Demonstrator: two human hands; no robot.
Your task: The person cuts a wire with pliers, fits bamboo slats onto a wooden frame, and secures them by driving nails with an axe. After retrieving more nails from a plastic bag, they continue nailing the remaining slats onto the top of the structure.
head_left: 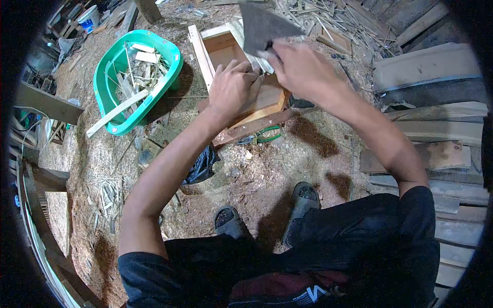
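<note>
My right hand [303, 66] is closed around a wide grey metal blade [264, 30], raised above the far right part of a wooden frame. My left hand [233, 84], its fingers curled, rests at the middle of the wooden frame [269, 105]; what lies under its fingers is too hidden to name. A pale wooden strip [201, 57] runs along the frame's left side. The frame lies on a brown board [236, 134] near the ground.
A green basin [174, 64] with wood scraps stands to the left. Stacked planks [429, 128] line the right side. A black plastic bag [203, 167] and green-handled pliers [268, 134] lie near the frame. Wood shavings cover the ground.
</note>
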